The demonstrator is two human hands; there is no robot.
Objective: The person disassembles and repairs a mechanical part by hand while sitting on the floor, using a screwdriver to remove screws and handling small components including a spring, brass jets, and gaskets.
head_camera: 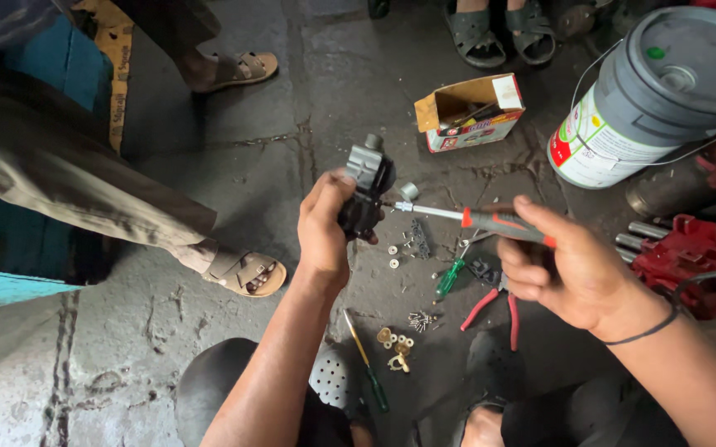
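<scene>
The dark metal part (pixel 364 192) is held above the concrete floor (pixel 209 165), gripped in the left hand (pixel 325 232). The right hand (pixel 569 265) pinches a red-handled screwdriver (pixel 474 218), its tip touching the part. Washers (pixel 392 257) and pliers (pixel 494 302) lie below.

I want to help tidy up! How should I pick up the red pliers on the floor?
Take the red pliers by the two red handles, which splay toward the person. Come straight down from above, since they lie flat on the concrete floor. The jaw end sits under the right hand, beside the green screwdriver.
</scene>
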